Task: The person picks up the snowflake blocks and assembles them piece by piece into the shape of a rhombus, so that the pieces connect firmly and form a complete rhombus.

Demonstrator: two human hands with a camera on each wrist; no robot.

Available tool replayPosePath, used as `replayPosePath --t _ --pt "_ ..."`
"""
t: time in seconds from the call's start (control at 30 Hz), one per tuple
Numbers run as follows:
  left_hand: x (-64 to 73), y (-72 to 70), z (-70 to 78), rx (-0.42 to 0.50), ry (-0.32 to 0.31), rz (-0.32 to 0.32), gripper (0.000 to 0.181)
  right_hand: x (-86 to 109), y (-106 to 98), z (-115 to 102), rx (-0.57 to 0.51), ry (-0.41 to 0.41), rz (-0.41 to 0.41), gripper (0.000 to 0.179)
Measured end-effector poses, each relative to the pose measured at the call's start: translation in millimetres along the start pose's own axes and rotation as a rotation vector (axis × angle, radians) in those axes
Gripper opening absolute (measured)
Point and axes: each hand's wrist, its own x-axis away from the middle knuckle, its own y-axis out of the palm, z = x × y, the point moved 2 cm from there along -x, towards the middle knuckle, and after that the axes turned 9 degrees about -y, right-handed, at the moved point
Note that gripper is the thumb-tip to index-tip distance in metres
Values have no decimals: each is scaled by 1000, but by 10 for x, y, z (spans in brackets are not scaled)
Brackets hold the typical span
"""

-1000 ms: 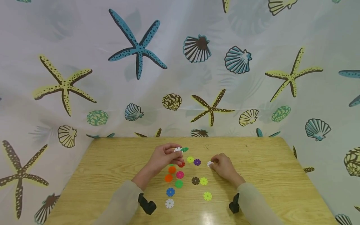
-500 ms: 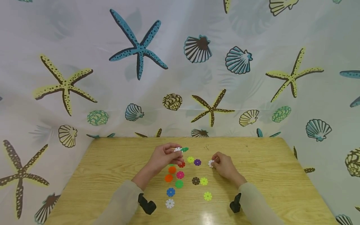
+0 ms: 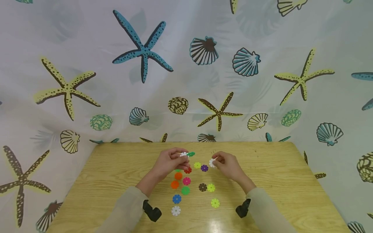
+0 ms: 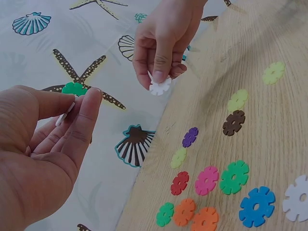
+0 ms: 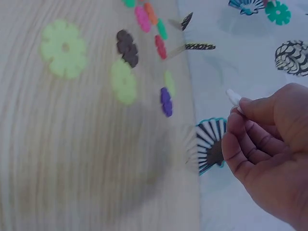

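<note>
My left hand (image 3: 170,161) pinches a white notched plastic disc (image 3: 184,155) between thumb and fingers, above the table. A green disc (image 4: 74,89) is slotted into that white one and sticks out past the fingertips. My right hand (image 3: 229,165) is raised over the table and pinches a second white notched disc (image 4: 160,86) by its edge. In the right wrist view this white disc (image 5: 234,97) appears nearly edge-on between thumb and forefinger. The two hands face each other with a gap between them.
Loose discs lie on the wooden table (image 3: 116,181): purple (image 3: 204,168), red (image 4: 180,183), pink (image 3: 186,181), brown (image 3: 202,187), blue (image 3: 176,199), white (image 3: 176,211), and several yellow, orange and green ones. A shell-patterned cloth (image 3: 180,81) hangs behind.
My right hand has lifted the white disc off the table and moved it up and leftward, closer to my left hand. The left hand has stayed nearly still with its joined discs.
</note>
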Motion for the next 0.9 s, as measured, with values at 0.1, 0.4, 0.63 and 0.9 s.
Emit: replayPosePath --t 0.1,0.4,0.63,0.9 --pt "8 -4 5 -5 4 3 36 -25 -15 -125 -40 -33 -4 16" --pt "15 8 24 -27 7 1 35 -93 -46 -351 -129 -78 16 18" --pt "11 26 27 -39 14 -3 37 -115 -61 -429 -222 -82 27 19" --pt "7 36 23 -49 34 -18 35 -139 -63 -542 -253 -88 22 21"
